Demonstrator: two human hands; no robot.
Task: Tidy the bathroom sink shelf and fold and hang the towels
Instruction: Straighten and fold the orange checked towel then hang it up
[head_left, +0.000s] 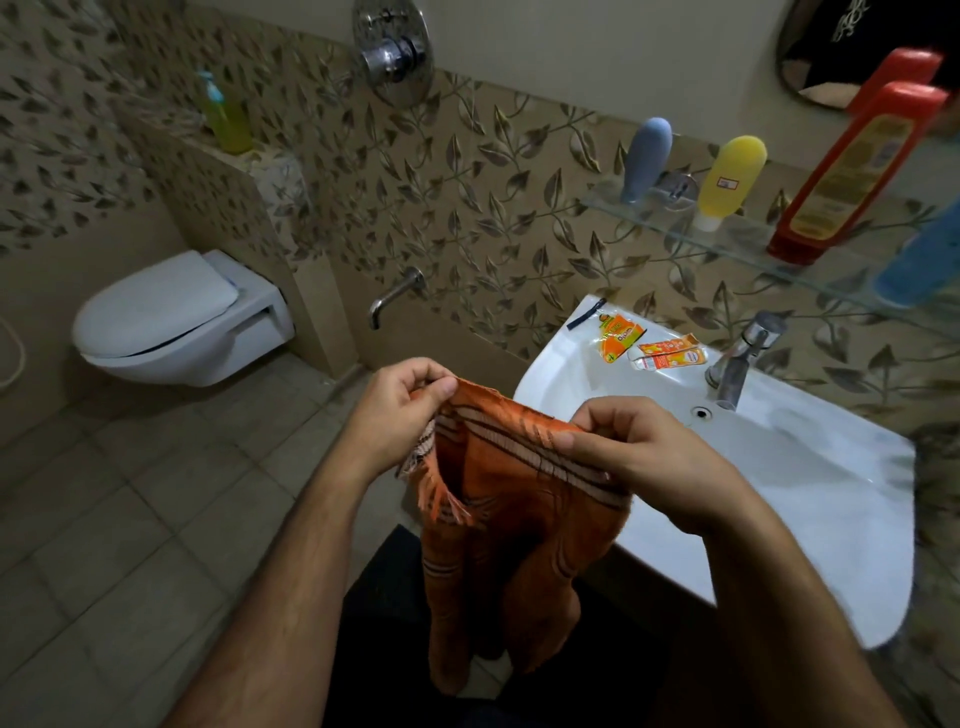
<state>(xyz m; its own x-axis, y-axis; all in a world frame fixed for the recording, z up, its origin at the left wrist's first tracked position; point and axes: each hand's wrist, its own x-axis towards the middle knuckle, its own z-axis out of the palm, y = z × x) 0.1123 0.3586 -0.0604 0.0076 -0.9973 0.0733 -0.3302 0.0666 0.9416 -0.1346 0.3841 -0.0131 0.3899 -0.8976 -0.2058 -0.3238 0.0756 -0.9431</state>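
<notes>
Fingers (444, 387) of left hand (400, 415) and right hand (639, 447) pinched on orange towel (509, 499) top edge beside sink (810, 467); I judge folding underway, next bring corners together

Left hand (402, 410) and right hand (631, 457) raised side by side, fingers (441, 387) pinched

A single head-worn wide-angle view looks forward and steeply down from just in front of the sink (810, 467), close enough that both forearms fill the lower frame. It faces the tiled wall behind the sink; the glass shelf (737, 234) sits above the sink at right, the toilet (171, 322) well left.
</notes>
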